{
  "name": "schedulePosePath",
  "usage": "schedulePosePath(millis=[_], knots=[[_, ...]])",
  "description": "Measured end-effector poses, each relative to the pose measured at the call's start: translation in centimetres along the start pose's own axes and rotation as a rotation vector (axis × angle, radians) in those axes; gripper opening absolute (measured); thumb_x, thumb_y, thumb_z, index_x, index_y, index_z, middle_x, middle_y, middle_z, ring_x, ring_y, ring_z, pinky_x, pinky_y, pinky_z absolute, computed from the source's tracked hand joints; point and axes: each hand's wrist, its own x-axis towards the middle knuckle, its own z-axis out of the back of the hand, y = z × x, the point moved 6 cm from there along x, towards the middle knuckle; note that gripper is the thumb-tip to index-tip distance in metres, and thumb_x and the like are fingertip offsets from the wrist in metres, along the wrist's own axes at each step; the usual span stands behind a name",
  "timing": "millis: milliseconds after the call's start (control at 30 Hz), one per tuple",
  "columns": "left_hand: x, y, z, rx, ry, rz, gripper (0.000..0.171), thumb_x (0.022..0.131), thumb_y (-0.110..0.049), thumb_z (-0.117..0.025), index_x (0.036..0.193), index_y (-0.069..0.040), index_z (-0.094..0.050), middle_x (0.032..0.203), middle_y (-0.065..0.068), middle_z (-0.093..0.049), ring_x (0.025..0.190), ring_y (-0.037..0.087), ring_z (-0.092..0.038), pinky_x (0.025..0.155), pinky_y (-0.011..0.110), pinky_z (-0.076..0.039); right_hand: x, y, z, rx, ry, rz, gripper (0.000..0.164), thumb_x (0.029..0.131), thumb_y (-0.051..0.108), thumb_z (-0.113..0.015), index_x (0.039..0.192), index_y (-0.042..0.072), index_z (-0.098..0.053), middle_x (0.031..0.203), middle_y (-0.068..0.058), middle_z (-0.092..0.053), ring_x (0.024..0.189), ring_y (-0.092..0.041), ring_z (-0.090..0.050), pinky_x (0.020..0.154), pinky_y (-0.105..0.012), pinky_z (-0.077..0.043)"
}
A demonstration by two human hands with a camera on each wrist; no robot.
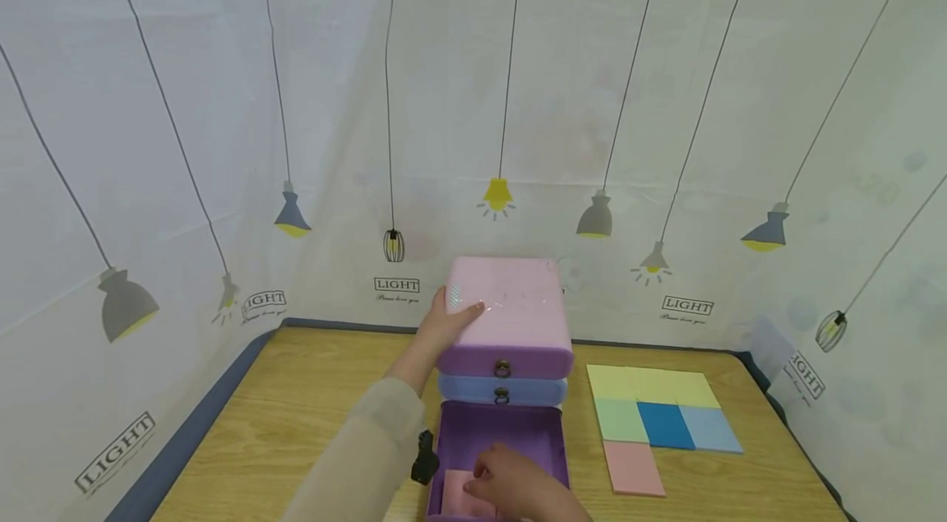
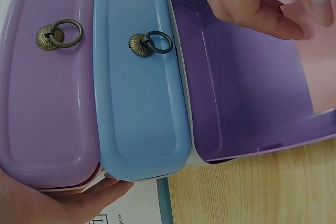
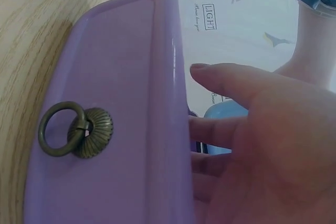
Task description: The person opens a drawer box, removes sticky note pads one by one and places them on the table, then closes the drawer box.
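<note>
A small drawer cabinet with a pink top (image 1: pixel 510 300) stands on the table. Its purple top drawer (image 2: pixel 50 87) and blue middle drawer (image 2: pixel 139 87) are closed, each with a bronze ring pull. The purple bottom drawer (image 1: pixel 510 423) is pulled out. My left hand (image 1: pixel 447 325) rests on the cabinet's left edge, thumb across the top and extended fingers along the side. My right hand (image 1: pixel 518 485) reaches into the bottom drawer, its fingertips at a pink paper square (image 2: pixel 320 72). In the right wrist view, thumb and fingers stand apart behind the drawer front (image 3: pixel 115 77).
Paper squares lie flat right of the cabinet: a yellow row (image 1: pixel 651 386), a green one (image 1: pixel 620 421), a dark blue one (image 1: pixel 666 426), a light blue one (image 1: pixel 712 429) and a pink one (image 1: pixel 634 468). A lamp-printed curtain (image 1: pixel 473 94) hangs behind the wooden table (image 1: pixel 318 390).
</note>
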Motion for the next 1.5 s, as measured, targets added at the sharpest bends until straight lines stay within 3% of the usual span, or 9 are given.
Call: schedulePosePath(millis=[233,467,567,700,833,933,1200,1500], knots=[[0.1,0.0,0.0,0.005,-0.004,-0.004,0.092,0.075,-0.056,-0.062,0.144,-0.018,-0.013,0.139,0.016,-0.032,0.115,0.034,-0.042,0.093,0.051,-0.035,0.1,-0.4,0.1,0.056,-0.046,0.002,0.023,0.084,0.036,-0.06,0.081,0.013,-0.063,0.081,0.003,-0.048,0.068,-0.01,-0.049,0.057,-0.028,-0.044],[0.3,0.1,0.0,0.0,-0.005,-0.01,0.092,0.075,-0.054,-0.062,0.144,-0.017,-0.013,0.14,0.016,-0.031,0.117,0.034,-0.04,0.094,0.052,-0.033,0.1,-1.1,-0.7,0.172,0.023,-0.042,0.022,0.082,0.033,-0.062,0.08,0.012,-0.067,0.074,0.003,-0.06,0.065,-0.014,-0.056,0.056,-0.034,-0.048],[0.4,0.3,-0.1,0.0,0.006,0.01,0.093,0.075,-0.055,-0.062,0.144,-0.018,-0.011,0.141,0.015,-0.029,0.118,0.033,-0.039,0.095,0.052,-0.033,0.0,-1.1,-1.0,0.192,0.053,-0.011,0.017,0.082,0.027,-0.062,0.076,0.011,-0.068,0.067,0.004,-0.061,0.058,-0.011,-0.053,0.052,-0.031,-0.047],[0.3,0.1,-0.1,0.001,0.008,0.01,0.093,0.075,-0.055,-0.062,0.144,-0.018,-0.012,0.141,0.015,-0.029,0.118,0.033,-0.039,0.095,0.051,-0.033,0.1,-0.9,-0.9,0.106,0.049,0.075,0.006,0.078,0.01,-0.063,0.077,0.011,-0.068,0.069,0.008,-0.06,0.061,-0.005,-0.051,0.055,-0.025,-0.046],[0.5,0.3,-0.1,0.011,-0.004,0.002,0.096,0.074,-0.057,-0.061,0.144,-0.016,-0.012,0.141,0.016,-0.029,0.118,0.035,-0.039,0.095,0.053,-0.033,0.2,-1.1,-0.6,0.064,0.026,0.101,0.025,0.072,-0.007,-0.056,0.084,0.011,-0.068,0.079,0.009,-0.061,0.078,-0.005,-0.055,0.066,-0.024,-0.047],[0.8,0.6,-0.1,0.019,-0.001,0.011,0.097,0.072,-0.06,-0.061,0.144,-0.018,-0.011,0.141,0.015,-0.03,0.119,0.034,-0.039,0.096,0.053,-0.032,0.1,-1.2,-0.4,0.09,0.007,0.117,0.034,0.07,-0.012,-0.05,0.087,0.012,-0.067,0.082,0.009,-0.06,0.081,-0.007,-0.054,0.068,-0.025,-0.046],[0.8,0.6,-0.2,0.022,0.001,-0.005,0.097,0.073,-0.059,-0.061,0.144,-0.016,-0.011,0.141,0.017,-0.028,0.119,0.036,-0.038,0.095,0.054,-0.031,-0.9,-1.2,1.2,0.124,-0.072,0.092,0.034,0.075,-0.012,-0.049,0.091,0.014,-0.064,0.084,0.009,-0.056,0.078,-0.007,-0.052,0.067,-0.026,-0.047],[0.0,0.1,0.0,-0.001,0.002,0.001,0.093,0.075,-0.055,-0.061,0.144,-0.016,-0.013,0.14,0.016,-0.031,0.117,0.034,-0.04,0.095,0.052,-0.033,-2.2,-1.4,4.0,0.009,-0.23,0.17,0.038,0.073,-0.014,-0.047,0.087,0.016,-0.065,0.086,0.009,-0.055,0.077,-0.008,-0.05,0.064,-0.024,-0.045]])
